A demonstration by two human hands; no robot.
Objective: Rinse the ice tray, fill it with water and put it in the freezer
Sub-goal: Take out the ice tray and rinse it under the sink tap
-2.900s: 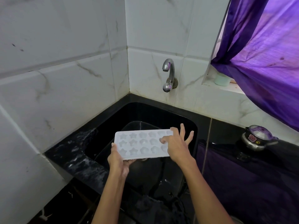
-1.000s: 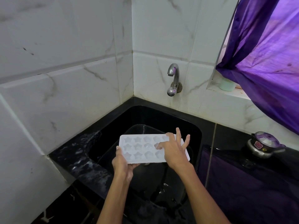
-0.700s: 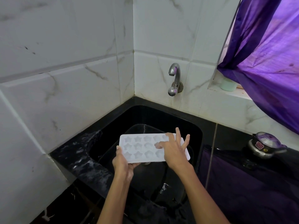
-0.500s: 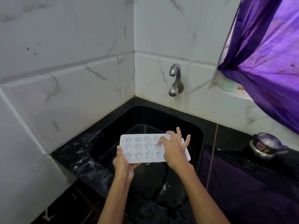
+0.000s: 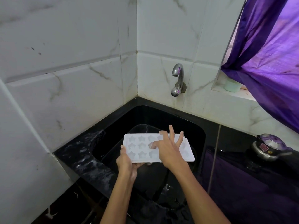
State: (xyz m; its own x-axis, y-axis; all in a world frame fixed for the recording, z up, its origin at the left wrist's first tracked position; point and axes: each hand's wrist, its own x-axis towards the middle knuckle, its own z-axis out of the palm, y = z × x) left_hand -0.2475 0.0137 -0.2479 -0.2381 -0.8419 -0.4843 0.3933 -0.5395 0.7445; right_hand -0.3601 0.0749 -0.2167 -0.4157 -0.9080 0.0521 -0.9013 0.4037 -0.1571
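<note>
Walls (image 5: 68, 88): white marble-look tiles, fill upper left + centre of frame.
Curtain (image 5: 268, 59): purple, upper right, hangs over the window ledge.
Sink (image 5: 113, 126): black basin in the corner, centre frame, w/ black counter round it.
Ice tray (image 5: 140, 147): white, star-shaped cells facing up, held roughly level over the sink, lower centre.
Right hand (image 5: 169, 152): lies on top of tray's right half; fingers spread apart + mostly straight, one fingertip dipped into a cell.
Left hand (image 5: 127, 164): grips tray's near-left corner, thumb on the top edge, fingers curled under.
Tap (image 5: 178, 78): chrome, on the back wall above the sink; no water seen.
Pot (image 5: 270, 147): small steel w/ lid, right edge, on counter.
Cup (image 5: 232, 84): pale green, on the ledge.
</note>
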